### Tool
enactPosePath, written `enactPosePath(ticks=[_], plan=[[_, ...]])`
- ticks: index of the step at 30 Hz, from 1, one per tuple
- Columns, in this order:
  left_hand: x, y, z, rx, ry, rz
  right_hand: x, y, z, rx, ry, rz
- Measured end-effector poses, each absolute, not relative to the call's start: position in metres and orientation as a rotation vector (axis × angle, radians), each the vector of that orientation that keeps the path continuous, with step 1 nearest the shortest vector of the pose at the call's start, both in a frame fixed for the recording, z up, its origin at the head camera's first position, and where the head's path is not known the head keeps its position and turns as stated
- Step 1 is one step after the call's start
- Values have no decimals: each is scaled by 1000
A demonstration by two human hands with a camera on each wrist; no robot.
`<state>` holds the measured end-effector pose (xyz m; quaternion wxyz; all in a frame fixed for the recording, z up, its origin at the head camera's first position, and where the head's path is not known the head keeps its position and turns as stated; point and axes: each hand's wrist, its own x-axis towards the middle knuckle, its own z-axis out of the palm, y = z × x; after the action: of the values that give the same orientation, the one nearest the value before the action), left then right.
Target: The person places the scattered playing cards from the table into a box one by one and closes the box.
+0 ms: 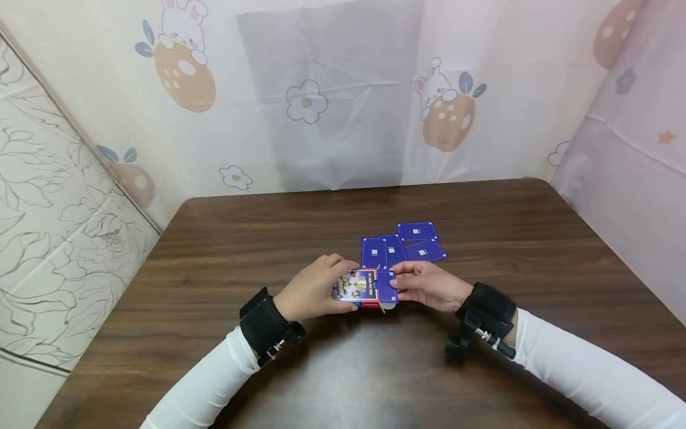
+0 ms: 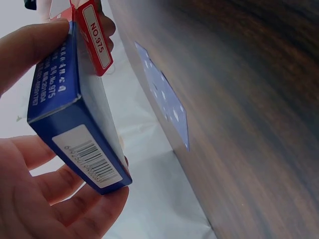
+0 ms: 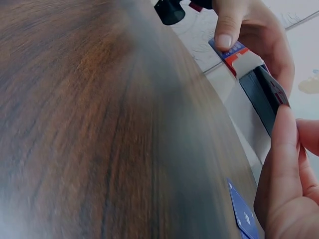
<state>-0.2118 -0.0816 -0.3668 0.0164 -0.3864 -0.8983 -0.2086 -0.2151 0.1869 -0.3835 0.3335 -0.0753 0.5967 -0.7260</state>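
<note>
- The box (image 1: 356, 285) is held above the tabletop (image 1: 268, 232), clamped by fingers of the left hand (image 1: 315, 290).
- Protruding cards (image 1: 385, 289) are pinched by fingers of the right hand (image 1: 434, 286).
- Loose cards (image 1: 424, 251) are spread just beyond.

From above, the head camera looked forward and down across the dark-brown wooden desk (image 1: 268, 232). The wrist cameras, much nearer and steeply tilted, shared the blue-and-red rectangular cardboard box (image 1: 356, 285): left faced its barcoded end (image 2: 87, 157), right its open end (image 3: 247, 64).
</note>
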Motion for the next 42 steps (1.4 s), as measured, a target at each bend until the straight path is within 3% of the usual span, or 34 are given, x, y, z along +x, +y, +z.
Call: enactPosePath(ticks=[31, 37, 42], plan=[[-212, -77, -366, -1235, -2749, -623, -211, 173, -380, -211, 1645, -1853], [-210, -83, -365, -1194, -2772, -639, -232, 201, -368, -278, 1991, -1620], [-212, -86, -365, -1174, -2798, -626, -266, 238, -358, -655, 2562, -1043]])
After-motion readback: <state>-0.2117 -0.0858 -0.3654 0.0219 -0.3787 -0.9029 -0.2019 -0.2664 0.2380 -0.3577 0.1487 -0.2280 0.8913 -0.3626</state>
